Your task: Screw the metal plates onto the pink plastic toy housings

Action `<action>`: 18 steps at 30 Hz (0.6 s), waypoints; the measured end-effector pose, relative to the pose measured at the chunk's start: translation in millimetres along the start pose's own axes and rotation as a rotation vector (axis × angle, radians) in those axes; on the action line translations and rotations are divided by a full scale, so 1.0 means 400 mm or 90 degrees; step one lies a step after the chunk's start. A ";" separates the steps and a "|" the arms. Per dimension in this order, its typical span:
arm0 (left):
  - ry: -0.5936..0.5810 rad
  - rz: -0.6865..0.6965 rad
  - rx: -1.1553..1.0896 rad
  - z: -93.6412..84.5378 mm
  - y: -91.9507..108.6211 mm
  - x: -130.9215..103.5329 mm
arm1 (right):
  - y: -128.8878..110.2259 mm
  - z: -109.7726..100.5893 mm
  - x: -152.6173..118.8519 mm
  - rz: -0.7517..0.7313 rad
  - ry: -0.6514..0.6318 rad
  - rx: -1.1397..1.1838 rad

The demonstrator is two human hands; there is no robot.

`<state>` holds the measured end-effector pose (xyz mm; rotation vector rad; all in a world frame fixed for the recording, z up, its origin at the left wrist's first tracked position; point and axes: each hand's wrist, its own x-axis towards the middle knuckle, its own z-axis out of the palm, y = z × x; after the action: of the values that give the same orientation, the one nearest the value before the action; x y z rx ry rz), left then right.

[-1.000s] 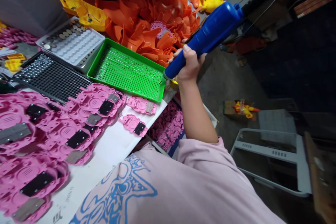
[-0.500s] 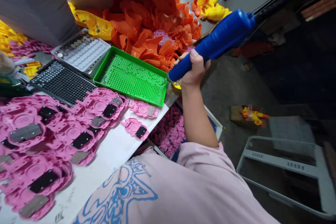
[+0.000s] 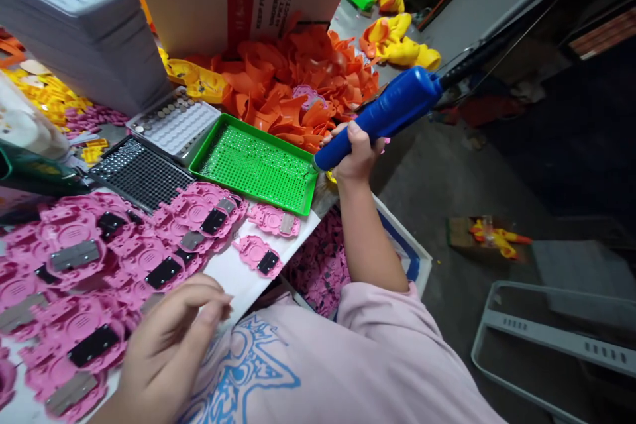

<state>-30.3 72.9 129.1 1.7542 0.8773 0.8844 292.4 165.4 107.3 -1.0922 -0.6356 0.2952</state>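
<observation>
My right hand [image 3: 358, 154] is wrapped round a blue electric screwdriver [image 3: 380, 118], its cable running off to the upper right. The screwdriver's tip points down into the right end of a green perforated tray [image 3: 251, 193] that holds many small screws. My left hand [image 3: 171, 338] is at the lower left, over the table's front edge, fingers loosely bent and thumb a little apart; nothing shows in it. Near it lie a pink plastic casing with a black cover [image 3: 258, 256] and another pink casing with a grey cover [image 3: 274, 220]. Stacked pink casings [image 3: 74, 235] spread to the left.
Behind the green tray are a black perforated tray [image 3: 144, 172], a white tray of round metal pieces [image 3: 181, 122] and a heap of orange plastic parts [image 3: 268, 79]. A carton [image 3: 199, 0] stands behind. Below the table edge, a bin [image 3: 422, 265] holds pink parts.
My left hand has come into view from the bottom. My right hand stays with the screwdriver tip at the green tray, the screwdriver's rear end slightly lower. The view has shifted a little.
</observation>
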 end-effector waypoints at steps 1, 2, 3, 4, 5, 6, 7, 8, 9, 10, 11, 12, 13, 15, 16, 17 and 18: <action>-0.022 0.026 -0.002 0.014 0.000 0.014 | -0.009 -0.001 -0.002 0.002 0.000 0.006; -0.045 0.049 0.001 0.027 0.000 0.024 | -0.021 -0.001 -0.006 0.006 -0.002 0.015; -0.059 0.069 0.007 0.039 -0.002 0.032 | -0.037 -0.001 -0.012 0.015 -0.006 0.029; -0.063 0.085 0.015 0.051 -0.005 0.037 | -0.058 0.001 -0.022 0.028 -0.011 0.046; -0.061 0.100 0.025 0.062 -0.009 0.040 | -0.082 0.004 -0.034 0.046 -0.019 0.066; -0.053 0.112 0.032 0.071 -0.015 0.041 | -0.109 0.008 -0.051 0.070 -0.029 0.087; -0.043 0.125 0.041 0.078 -0.021 0.041 | -0.139 0.012 -0.070 0.096 -0.043 0.109; -0.027 0.141 0.049 0.083 -0.028 0.040 | -0.169 0.016 -0.091 0.120 -0.055 0.130; -0.011 0.155 0.055 0.087 -0.035 0.039 | -0.200 0.020 -0.113 0.147 -0.070 0.153; 0.005 0.171 0.061 0.088 -0.041 0.036 | -0.229 0.024 -0.136 0.172 -0.080 0.180; 0.020 0.186 0.069 0.089 -0.046 0.033 | -0.256 0.027 -0.159 0.186 -0.088 0.208; 0.029 0.195 0.079 0.087 -0.049 0.029 | -0.279 0.030 -0.180 0.199 -0.107 0.232; 0.035 0.203 0.089 0.085 -0.052 0.024 | -0.298 0.033 -0.199 0.209 -0.124 0.255; 0.030 0.214 0.100 0.078 -0.053 0.011 | -0.323 0.039 -0.233 0.230 -0.156 0.286; 0.020 0.227 0.095 0.073 -0.053 0.004 | -0.331 0.042 -0.247 0.241 -0.167 0.298; 0.006 0.246 0.084 0.069 -0.051 -0.002 | -0.336 0.045 -0.259 0.254 -0.174 0.306; -0.006 0.269 0.070 0.064 -0.048 -0.009 | -0.339 0.048 -0.270 0.264 -0.177 0.311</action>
<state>-13.4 64.6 103.0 2.0796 0.5635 1.1129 184.3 62.8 198.5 -0.7039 -0.5369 0.9238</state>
